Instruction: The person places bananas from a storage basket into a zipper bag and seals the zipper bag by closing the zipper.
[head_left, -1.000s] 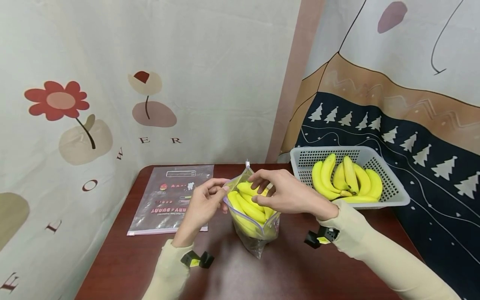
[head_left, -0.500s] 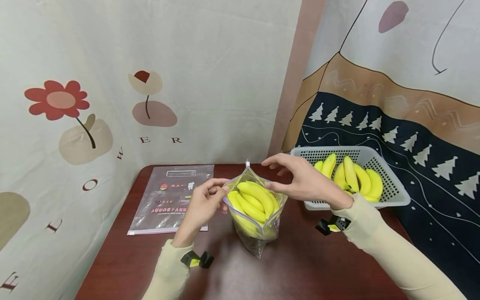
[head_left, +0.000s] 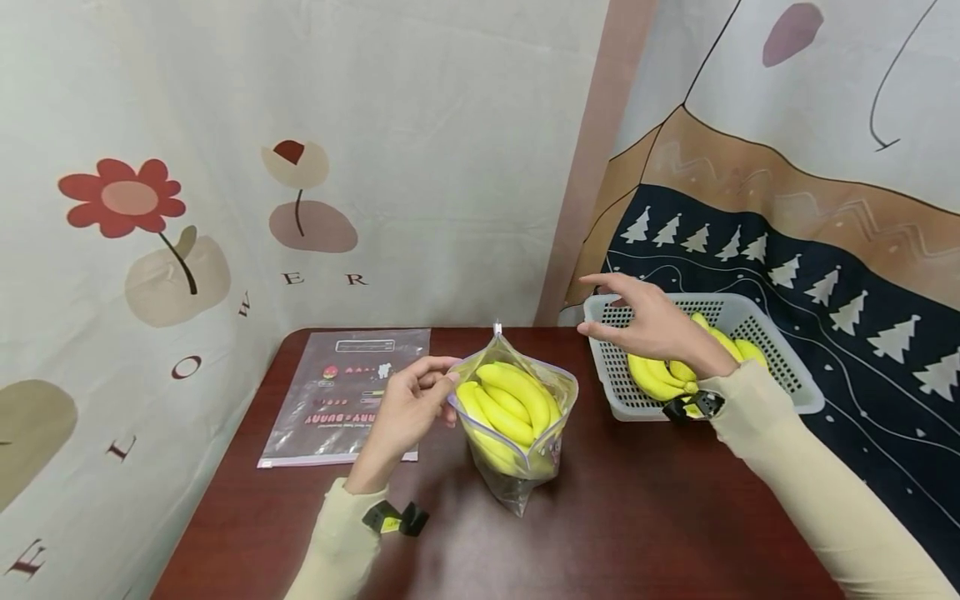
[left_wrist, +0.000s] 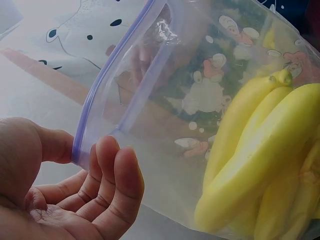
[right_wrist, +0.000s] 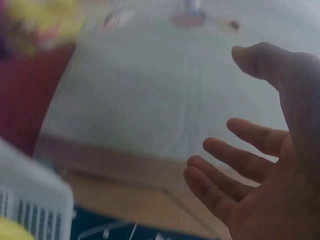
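Observation:
A clear zip bag [head_left: 504, 492] with a purple zip edge stands open on the table, several bananas [head_left: 510, 404] inside it. At its left rim, my left hand [head_left: 408, 408] pinches the purple edge between thumb and fingers; the left wrist view shows this pinch on the bag [left_wrist: 165, 125] close up. My right hand [head_left: 660, 321] hovers over the left part of a grey plastic basket [head_left: 622, 400], which holds more bananas [head_left: 652, 379], partly covered by the hand and wrist. In the right wrist view the right hand [right_wrist: 265, 175] has its fingers spread and holds nothing.
Flat on the table to the left lies another zip bag [head_left: 345, 400] with pink print. The dark red table [head_left: 637, 517] meets a printed curtain [head_left: 450, 167] at the back and sides. The basket stands near the back right edge.
My right hand has moved from above the bag's bananas rightward to over the basket, uncovering the bag's opening. The left hand keeps its pinch on the rim.

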